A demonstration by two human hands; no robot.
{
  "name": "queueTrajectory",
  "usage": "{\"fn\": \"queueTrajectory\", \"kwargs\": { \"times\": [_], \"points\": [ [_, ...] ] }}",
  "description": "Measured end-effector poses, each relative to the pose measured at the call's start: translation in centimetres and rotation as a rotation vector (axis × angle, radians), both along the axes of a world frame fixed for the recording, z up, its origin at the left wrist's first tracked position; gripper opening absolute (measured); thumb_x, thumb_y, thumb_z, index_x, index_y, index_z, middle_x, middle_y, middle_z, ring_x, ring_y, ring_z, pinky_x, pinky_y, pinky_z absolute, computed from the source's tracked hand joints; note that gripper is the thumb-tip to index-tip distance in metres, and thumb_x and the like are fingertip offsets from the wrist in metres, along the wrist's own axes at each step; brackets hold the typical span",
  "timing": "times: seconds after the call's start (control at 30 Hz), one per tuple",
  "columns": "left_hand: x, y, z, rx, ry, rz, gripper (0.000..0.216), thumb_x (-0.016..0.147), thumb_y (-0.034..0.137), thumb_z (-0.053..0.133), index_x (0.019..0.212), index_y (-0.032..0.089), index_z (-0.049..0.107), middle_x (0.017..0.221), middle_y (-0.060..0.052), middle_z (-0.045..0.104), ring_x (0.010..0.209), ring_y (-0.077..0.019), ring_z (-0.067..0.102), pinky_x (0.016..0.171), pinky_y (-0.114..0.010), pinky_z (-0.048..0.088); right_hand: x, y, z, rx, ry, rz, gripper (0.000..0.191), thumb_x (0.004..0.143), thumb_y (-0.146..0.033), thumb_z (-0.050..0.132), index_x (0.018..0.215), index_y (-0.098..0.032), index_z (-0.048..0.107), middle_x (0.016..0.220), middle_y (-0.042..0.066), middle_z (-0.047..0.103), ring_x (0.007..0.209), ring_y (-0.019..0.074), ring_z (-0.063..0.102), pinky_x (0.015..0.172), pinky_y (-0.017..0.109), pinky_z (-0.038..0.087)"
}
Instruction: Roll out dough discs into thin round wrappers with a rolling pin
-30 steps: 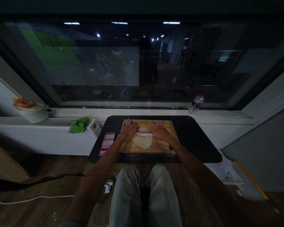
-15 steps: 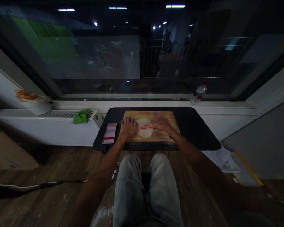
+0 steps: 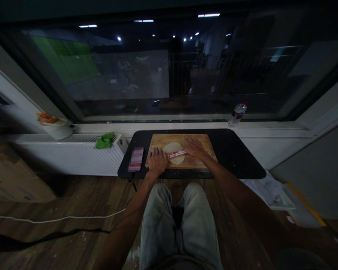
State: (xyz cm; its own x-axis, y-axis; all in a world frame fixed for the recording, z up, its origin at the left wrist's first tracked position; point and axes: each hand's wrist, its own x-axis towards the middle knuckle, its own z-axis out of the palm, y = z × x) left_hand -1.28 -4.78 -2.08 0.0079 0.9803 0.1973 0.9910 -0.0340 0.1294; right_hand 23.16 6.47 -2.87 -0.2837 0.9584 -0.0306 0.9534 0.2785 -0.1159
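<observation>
A flat, pale sheet of dough [image 3: 179,160] lies on the wooden board [image 3: 199,164]. Across the dough runs a slim rolling pin [image 3: 177,154] with a white and red label facing up. My left hand [image 3: 157,160] lies flat over its left end, fingers stretched forward. Over the right end rests my right hand [image 3: 193,145], palm down with its fingers spread. Both ends of the pin are hidden under the hands.
The board stands on a small black table [image 3: 233,157]. A phone [image 3: 136,159] lies left of the board. On the windowsill is a plastic bottle [image 3: 238,114]. A green cloth [image 3: 104,140] and a white tub [image 3: 58,129] sit on the radiator [image 3: 73,159].
The rolling pin has turned, so its printed white label now faces up where a plain band with red edges showed. Both hands stay on its ends. The whole view has shifted slightly.
</observation>
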Motion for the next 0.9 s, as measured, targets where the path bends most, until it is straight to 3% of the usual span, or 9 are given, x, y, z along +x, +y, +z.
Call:
{"fn": "queueTrajectory", "kwargs": {
  "times": [0.33,0.47,0.63,0.83,0.9],
  "points": [
    [2.0,-2.5,0.3,0.038,-0.059,0.089,0.064,0.118,0.038,0.035,0.167,0.006,0.06,0.167,-0.028,0.064,0.164,-0.0417,0.054,0.136,-0.063,0.04,0.3,0.4,-0.6,0.002,0.007,0.032,0.076,0.119,-0.058,0.035,0.184,-0.02,0.037,0.191,0.013,0.037,0.178,0.0279,0.029,0.146,0.051,0.014],
    [2.9,-3.5,0.2,0.03,-0.079,0.11,0.067,0.119,0.039,0.032,0.17,0.002,0.055,0.173,-0.032,0.056,0.168,-0.0428,0.05,0.138,-0.063,0.039,0.1,0.3,-0.2,-0.005,0.006,0.01,0.076,0.118,-0.058,0.037,0.184,-0.02,0.038,0.19,0.015,0.037,0.177,0.0324,0.031,0.146,0.054,0.015],
    [3.7,-4.4,0.3,-0.002,-0.108,0.123,0.069,0.119,0.038,0.032,0.173,0.0,0.05,0.177,-0.033,0.05,0.17,-0.0435,0.046,0.139,-0.065,0.036,-0.2,-0.3,0.7,-0.028,-0.003,-0.019,0.076,0.118,-0.056,0.039,0.185,-0.019,0.036,0.191,0.014,0.037,0.177,0.0318,0.03,0.145,0.053,0.018],
    [1.5,-3.0,0.8,-0.042,-0.065,-0.018,0.063,0.12,0.038,0.032,0.173,0.013,0.055,0.18,-0.022,0.052,0.172,-0.0359,0.044,0.139,-0.056,0.039,-0.3,-2.0,1.6,-0.015,0.022,-0.049,0.075,0.118,-0.057,0.035,0.184,-0.022,0.038,0.189,0.013,0.04,0.176,0.0338,0.033,0.144,0.056,0.022],
    [0.2,-1.6,1.0,-0.075,-0.044,-0.065,0.064,0.121,0.041,0.03,0.178,0.018,0.048,0.185,-0.018,0.047,0.175,-0.0332,0.038,0.14,-0.054,0.037,-0.4,-2.7,1.8,-0.001,0.028,-0.081,0.075,0.118,-0.059,0.034,0.184,-0.023,0.037,0.188,0.013,0.042,0.175,0.034,0.036,0.143,0.056,0.024]
  ]
}}
